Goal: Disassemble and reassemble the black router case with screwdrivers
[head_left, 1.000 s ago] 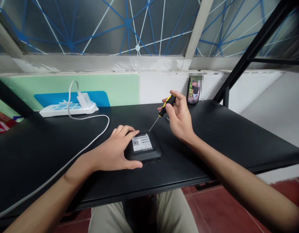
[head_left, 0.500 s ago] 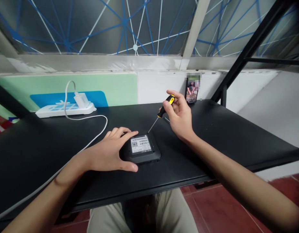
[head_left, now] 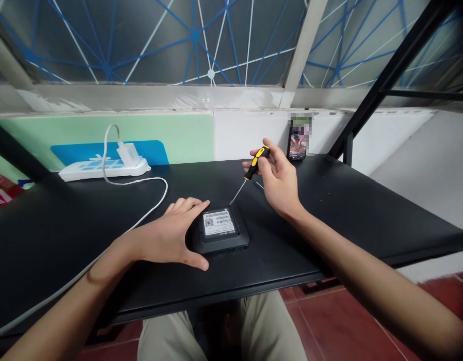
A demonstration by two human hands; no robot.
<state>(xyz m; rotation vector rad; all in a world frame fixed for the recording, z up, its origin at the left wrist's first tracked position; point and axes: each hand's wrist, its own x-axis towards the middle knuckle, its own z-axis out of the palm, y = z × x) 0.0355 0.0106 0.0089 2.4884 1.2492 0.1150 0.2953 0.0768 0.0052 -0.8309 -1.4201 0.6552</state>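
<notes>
A flat black square device [head_left: 222, 242] lies on the table, a white label with printed codes facing up. My left hand [head_left: 172, 231] rests at its left side, fingers spread along the back left edge and thumb apart near the front. In my right hand [head_left: 279, 183] is a black and yellow screwdriver [head_left: 257, 163], held by its handle between thumb and fingers. Its thin shaft slants down to the left, and the tip meets the device's back right corner. Whether a screw sits under the tip is too small to tell.
A thin metal rod [head_left: 258, 185] shows on the black table [head_left: 348, 215] behind my right hand. At the back left is a white power strip [head_left: 88, 171] with a plugged charger [head_left: 128, 154] and a long white cable [head_left: 156, 203]. A phone [head_left: 297, 143] leans on the wall.
My left hand has drawn slightly left, its thumb and index finger backing off from the device. The fingers of my right hand have shifted on the screwdriver handle; its tip stays at the same corner.
</notes>
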